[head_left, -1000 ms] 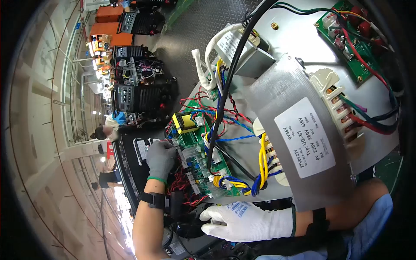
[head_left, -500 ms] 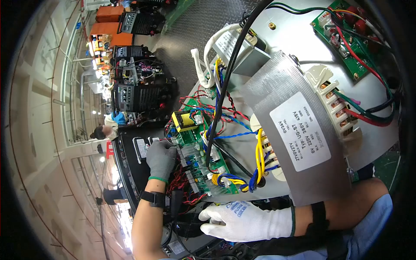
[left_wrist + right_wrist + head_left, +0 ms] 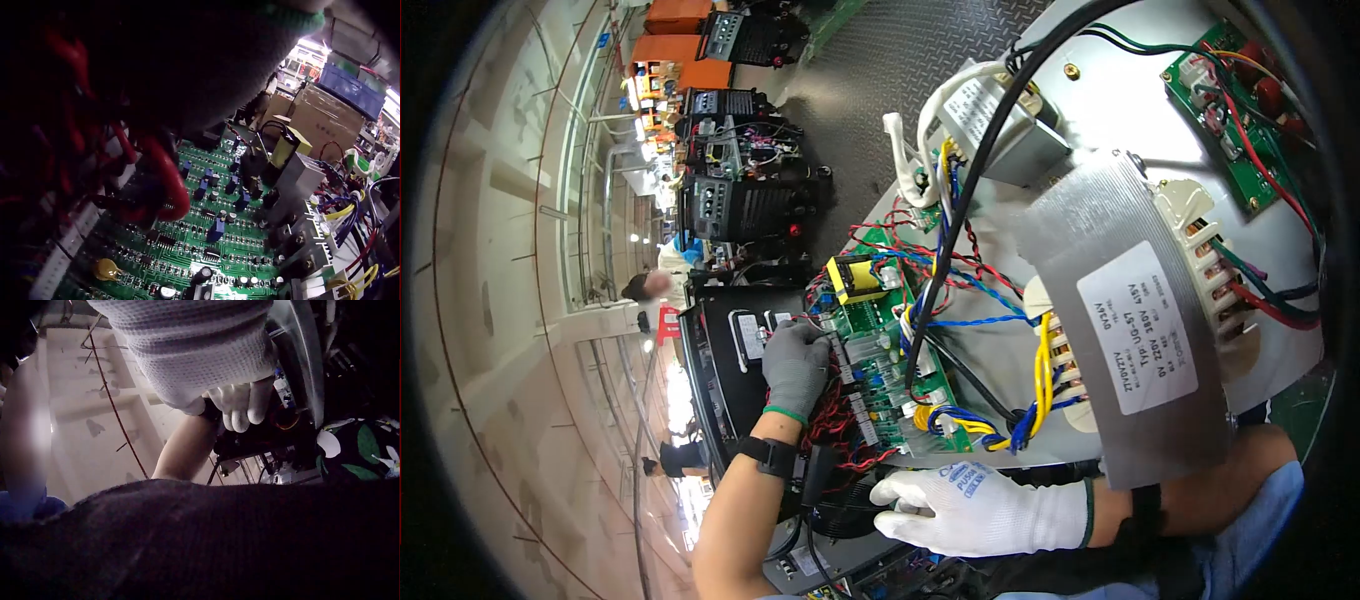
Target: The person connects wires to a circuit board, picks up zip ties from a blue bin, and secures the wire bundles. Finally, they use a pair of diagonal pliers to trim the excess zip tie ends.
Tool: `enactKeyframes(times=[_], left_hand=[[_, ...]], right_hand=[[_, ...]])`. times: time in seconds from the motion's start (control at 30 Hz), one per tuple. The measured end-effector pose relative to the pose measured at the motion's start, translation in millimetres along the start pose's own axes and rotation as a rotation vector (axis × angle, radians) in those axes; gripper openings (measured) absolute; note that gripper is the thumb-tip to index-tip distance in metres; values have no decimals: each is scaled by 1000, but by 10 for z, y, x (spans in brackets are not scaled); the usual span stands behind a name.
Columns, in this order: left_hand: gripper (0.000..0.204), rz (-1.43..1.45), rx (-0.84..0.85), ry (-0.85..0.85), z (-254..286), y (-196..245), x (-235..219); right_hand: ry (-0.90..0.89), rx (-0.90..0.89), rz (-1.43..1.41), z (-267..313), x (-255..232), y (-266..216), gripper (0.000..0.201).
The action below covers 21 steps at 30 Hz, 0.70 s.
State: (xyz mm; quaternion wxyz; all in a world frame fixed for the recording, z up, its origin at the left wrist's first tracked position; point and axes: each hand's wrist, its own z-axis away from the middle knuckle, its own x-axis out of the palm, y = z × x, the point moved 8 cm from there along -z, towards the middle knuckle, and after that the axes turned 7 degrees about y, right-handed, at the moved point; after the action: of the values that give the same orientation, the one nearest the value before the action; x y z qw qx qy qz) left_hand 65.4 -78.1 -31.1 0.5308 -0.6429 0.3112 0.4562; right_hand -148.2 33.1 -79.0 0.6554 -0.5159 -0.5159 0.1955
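In the head view my left hand (image 3: 797, 365), in a grey glove, is at the edge of a green circuit board (image 3: 866, 316), beside a row of white connectors (image 3: 860, 412). Its fingers bend down out of sight; I cannot tell what they hold. Twisted red wires (image 3: 828, 420) run just below it. From the left wrist, loops of red wire (image 3: 167, 178) hang under the dark glove, over the board's small blue parts (image 3: 217, 229). My right hand (image 3: 980, 508), gloved in white, lies lower right with loosely bent fingers and nothing between thumb and forefinger.
A large labelled transformer (image 3: 1135, 320) stands on the metal plate right of the board. A thick black cable (image 3: 966, 185) crosses over it all. Yellow and blue wires (image 3: 1035, 400) join board and transformer. Behind are several black machines (image 3: 745, 208) and a person (image 3: 662, 287).
The head view has shifted, so board, transformer and hands sit farther right in the picture. My left hand stays by the same connectors, and the right hand keeps its pose.
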Motion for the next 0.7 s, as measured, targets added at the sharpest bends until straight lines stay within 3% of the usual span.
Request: enactKeyframes(times=[0.17,0.23,0.33,0.5,0.6,0.67,0.7], left_hand=[[16,111,54,25,-52,-76,31],[18,1,-45,-180,-83,-106,122],[18,23,60,-51,-121,-101,100],[19,24,99,-93,-176,-46,71],[20,36,48,-66,-200,-54,83],[21,40,-166,-195,-230,-244,253],[20,-10,-100,-45,-273,-173,174]], right_hand=[[-52,17,18,3,38,25,40],[-61,29,34,24,75,63,40],[-26,12,43,55,78,65,40],[-73,50,69,67,114,66,41],[-69,60,49,89,134,46,43],[-42,41,46,74,184,108,43],[-3,22,40,60,169,136,43]])
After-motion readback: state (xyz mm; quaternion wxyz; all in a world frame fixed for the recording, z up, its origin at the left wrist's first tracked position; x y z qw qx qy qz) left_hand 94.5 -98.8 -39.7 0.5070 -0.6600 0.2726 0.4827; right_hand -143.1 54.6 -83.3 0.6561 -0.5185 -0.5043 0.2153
